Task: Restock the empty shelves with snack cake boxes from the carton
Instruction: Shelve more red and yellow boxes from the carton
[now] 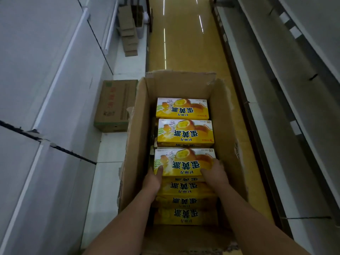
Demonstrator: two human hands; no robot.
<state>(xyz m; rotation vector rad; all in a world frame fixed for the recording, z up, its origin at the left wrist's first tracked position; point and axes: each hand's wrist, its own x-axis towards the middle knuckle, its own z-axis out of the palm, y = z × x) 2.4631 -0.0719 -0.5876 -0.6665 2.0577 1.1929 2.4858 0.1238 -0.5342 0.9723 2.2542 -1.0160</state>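
Each yellow snack cake box (184,161) in the open carton (137,129) bears large upside-down Chinese characters reading 蛋黄派, a smaller line 好丽友 beside them, and "22%" in a white round badge. The closed brown carton (115,104) at left carries faded red characters, illegible.

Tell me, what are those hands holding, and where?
Both hands, left and right, grip one yellow snack box by its two short ends, inside the carton.
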